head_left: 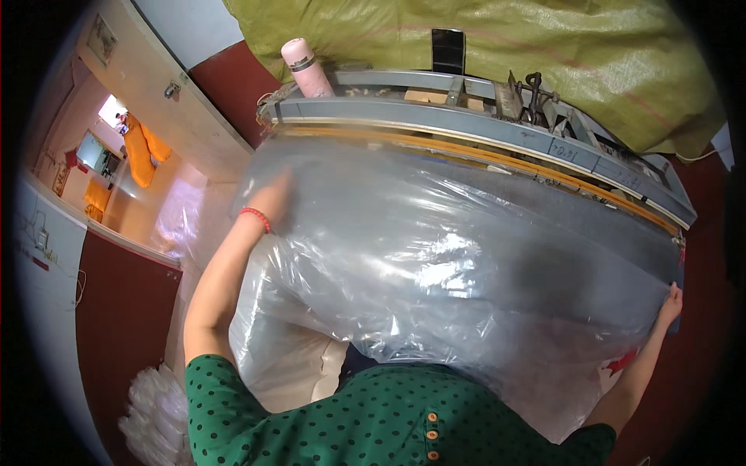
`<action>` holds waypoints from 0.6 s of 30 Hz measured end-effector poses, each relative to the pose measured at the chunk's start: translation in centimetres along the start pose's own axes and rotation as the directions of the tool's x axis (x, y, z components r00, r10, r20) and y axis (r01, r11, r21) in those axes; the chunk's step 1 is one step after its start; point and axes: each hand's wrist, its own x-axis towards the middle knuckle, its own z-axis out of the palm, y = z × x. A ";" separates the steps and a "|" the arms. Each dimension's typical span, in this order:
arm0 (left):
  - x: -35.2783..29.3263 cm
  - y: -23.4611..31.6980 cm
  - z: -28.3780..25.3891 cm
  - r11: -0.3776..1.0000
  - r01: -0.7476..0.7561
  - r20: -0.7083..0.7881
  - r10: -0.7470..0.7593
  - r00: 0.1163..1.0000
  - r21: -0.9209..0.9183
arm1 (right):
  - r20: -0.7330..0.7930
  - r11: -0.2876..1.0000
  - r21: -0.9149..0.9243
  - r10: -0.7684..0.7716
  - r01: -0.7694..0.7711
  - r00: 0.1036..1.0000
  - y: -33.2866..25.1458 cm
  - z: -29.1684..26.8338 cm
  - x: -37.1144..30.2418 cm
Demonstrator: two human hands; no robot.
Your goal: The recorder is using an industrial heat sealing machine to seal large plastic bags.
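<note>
Altogether, one clear plastic sheet fills the middle of the frame, spread over one dark surface. Two hands are at it: the left hand, centre left, is blurred, so its grip cannot be told; the right hand, far right, has its grip pinched on the sheet's edge. One pink bottle stands upper left by a long metal frame, near one open door and maroon-and-white walls.

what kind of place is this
Probably a small workshop handling plastic film: a long metal frame stands by the work surface, a large clear plastic sheet is spread before it, and a bundle of clear plastic sits lower left.
</note>
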 end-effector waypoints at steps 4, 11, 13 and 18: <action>3.8 -5.5 4.6 0.988 -0.135 -0.367 0.155 0.917 0.079 | 0.030 0.998 0.061 0.003 -0.005 1.000 -1.0 0.5 -0.4; 7.1 1.3 3.8 0.968 -0.201 -0.610 0.251 0.751 0.150 | 0.017 0.994 0.096 0.042 -0.044 0.999 -1.0 0.3 -0.2; 9.5 0.7 5.3 0.972 -0.221 -0.671 0.214 0.710 0.076 | 0.048 0.986 0.145 0.071 -0.078 0.996 -1.2 -0.4 -0.5; 12.8 2.3 6.7 0.940 -0.283 -0.724 0.062 0.687 -0.189 | 0.095 0.872 0.411 0.249 -0.266 0.964 -0.8 -3.3 -1.9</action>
